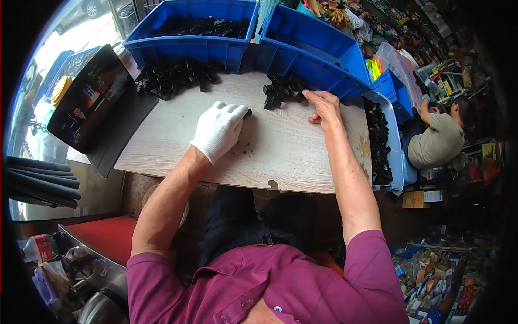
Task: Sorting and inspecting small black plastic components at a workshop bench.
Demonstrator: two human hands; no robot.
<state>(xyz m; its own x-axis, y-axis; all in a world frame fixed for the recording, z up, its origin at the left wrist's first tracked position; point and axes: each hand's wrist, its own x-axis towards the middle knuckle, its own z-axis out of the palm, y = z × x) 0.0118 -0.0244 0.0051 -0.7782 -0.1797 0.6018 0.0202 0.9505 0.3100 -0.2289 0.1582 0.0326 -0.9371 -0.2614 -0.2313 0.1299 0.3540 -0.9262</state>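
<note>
My left hand (220, 128), in a white knitted glove, is closed over the middle of the table. A small black plastic part (247, 113) sticks out from between its thumb and fingers; most of it is hidden. My bare right hand (325, 107) is at the right edge of a small pile of black plastic parts (281, 90). Its fingertips touch or nearly touch the pile, thumb apart from the fingers, and no part shows in its grip. A larger heap of similar black parts (175, 80) lies at the far left of the table.
Along the far edge stand a blue crate of black parts (191, 47) and another blue crate (318, 59). A tablet (89, 102) leans at left. Right of the wooden table (291, 156) is a pale blue bin (395, 146) with black parts. Another person (440, 137) crouches farther right.
</note>
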